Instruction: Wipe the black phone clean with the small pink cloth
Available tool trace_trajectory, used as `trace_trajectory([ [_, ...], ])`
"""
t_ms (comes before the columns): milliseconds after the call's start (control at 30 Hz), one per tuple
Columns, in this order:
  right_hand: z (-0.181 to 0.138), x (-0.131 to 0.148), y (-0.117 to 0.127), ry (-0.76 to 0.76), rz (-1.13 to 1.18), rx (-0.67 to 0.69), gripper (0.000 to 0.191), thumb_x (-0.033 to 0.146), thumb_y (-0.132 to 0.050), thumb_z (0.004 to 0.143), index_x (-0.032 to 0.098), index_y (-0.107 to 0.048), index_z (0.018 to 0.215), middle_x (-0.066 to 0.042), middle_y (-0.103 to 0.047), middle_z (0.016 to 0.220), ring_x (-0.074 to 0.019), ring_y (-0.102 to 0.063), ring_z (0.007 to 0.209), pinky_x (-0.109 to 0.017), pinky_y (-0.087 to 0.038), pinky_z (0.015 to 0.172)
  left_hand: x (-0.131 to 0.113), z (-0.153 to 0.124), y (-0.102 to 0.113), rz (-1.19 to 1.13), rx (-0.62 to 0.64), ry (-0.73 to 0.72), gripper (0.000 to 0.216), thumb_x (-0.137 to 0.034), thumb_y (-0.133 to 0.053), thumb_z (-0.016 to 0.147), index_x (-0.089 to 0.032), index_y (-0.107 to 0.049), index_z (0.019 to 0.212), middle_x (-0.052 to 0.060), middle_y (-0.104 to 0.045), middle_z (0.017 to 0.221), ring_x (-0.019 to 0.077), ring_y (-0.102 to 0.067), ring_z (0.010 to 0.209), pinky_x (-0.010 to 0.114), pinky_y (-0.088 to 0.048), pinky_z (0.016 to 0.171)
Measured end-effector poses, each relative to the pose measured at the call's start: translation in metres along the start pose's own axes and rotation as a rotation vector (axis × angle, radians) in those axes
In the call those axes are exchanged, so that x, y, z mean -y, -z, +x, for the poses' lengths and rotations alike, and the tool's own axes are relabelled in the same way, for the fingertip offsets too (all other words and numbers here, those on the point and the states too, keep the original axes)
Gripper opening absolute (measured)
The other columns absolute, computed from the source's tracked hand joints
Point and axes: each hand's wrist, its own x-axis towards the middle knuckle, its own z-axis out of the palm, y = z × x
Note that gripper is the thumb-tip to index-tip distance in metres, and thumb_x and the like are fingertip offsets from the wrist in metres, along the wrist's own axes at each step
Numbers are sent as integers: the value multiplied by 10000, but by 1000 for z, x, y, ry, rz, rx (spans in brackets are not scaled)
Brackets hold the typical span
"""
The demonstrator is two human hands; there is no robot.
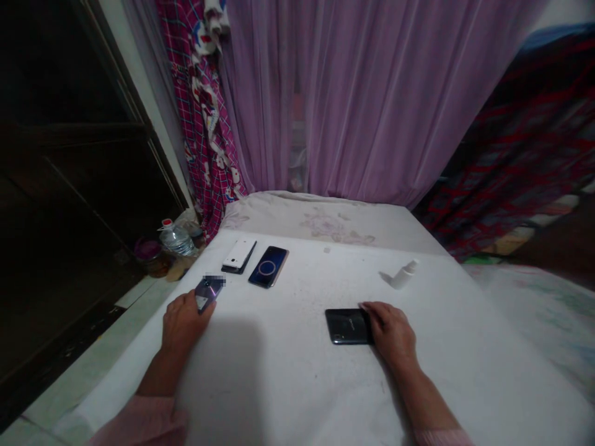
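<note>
The left hand (183,323) was closed around the near end of a slim purple-backed smartphone (209,292), which it held tilted above the cloth, a pixelated patch covering its far corner. The right hand (391,332) lay open, its fingers (372,310) resting flat on the right end of a glossy black smartphone (346,326) without curling around it. Both arms reached over a white cloth table cover (279,396). Farther on, a white-backed phone (239,254) sat on a dark slab, beside a dark phone with a ring-shaped screen image (268,266). To the right lay a small white spray bottle (405,274). Beyond stood a floral pale mattress (320,223) and a sheer purple curtain (372,93).
</note>
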Motion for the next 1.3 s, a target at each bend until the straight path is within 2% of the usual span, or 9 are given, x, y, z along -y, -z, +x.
trace_trajectory([
  [133,0,-1,-1,-6,2,3,342,296,-419,894,238,-745,979,-67,-720,956,-232,-607,861,-371,-498,790,2,4,-3,-28,-7,-4,653,-523,-453,839,-62,-529,1296,218,-595,1272,369,-541,1177,446,-408,983],
  [300,-1,-4,-2,3,14,0,345,313,-422,889,231,-746,976,-72,-721,951,-235,-610,859,-376,-500,790,2,10,3,-71,89,53,682,-503,-510,820,-73,-497,1348,218,-570,1332,387,-516,1234,472,-404,1005],
  [400,-1,-4,-2,2,24,-1,348,317,-421,889,222,-744,979,-78,-720,957,-239,-608,870,-381,-501,796,4,15,9,-204,139,129,731,-452,-592,780,-53,-461,1378,233,-525,1392,397,-478,1290,485,-382,1044],
  [533,-1,-4,-2,-12,40,18,349,319,-423,884,225,-743,988,-74,-723,968,-243,-609,881,-388,-506,802,21,21,23,-748,195,216,742,-430,-727,713,-96,-503,1337,216,-523,1406,355,-483,1314,425,-403,1064],
  [633,-1,-6,-3,-21,50,20,349,331,-429,872,237,-746,982,-70,-727,965,-250,-615,884,-398,-510,799,39,24,35,-1222,341,306,599,-368,-817,669,-161,-612,1193,160,-640,1276,306,-628,1155,355,-531,924],
  [700,-1,-7,-4,-22,56,14,349,342,-431,868,243,-748,974,-67,-728,965,-250,-620,882,-401,-509,803,47,25,41,-1467,478,373,455,-299,-797,712,-147,-648,1115,146,-714,1114,280,-706,982,349,-589,806],
  [800,-1,-7,-5,-16,62,6,355,359,-426,874,242,-749,967,-67,-729,958,-248,-625,877,-402,-509,807,51,24,45,-1711,621,467,345,-289,-631,866,-92,-627,1149,164,-743,974,266,-737,837,384,-614,735],
  [1033,-2,-9,-6,6,39,-13,373,375,-409,883,237,-746,966,-71,-728,943,-249,-630,860,-400,-513,790,42,20,45,-1773,772,479,475,-406,-384,975,-58,-574,1237,187,-717,1095,280,-715,975,404,-571,836],
  [1300,-2,-10,-6,-16,46,2,370,386,-415,872,246,-745,965,-68,-728,947,-256,-631,870,-407,-512,798,43,14,36,-1671,762,401,618,-535,-238,970,-100,-636,1159,154,-692,1180,300,-661,1102,408,-520,914],
])
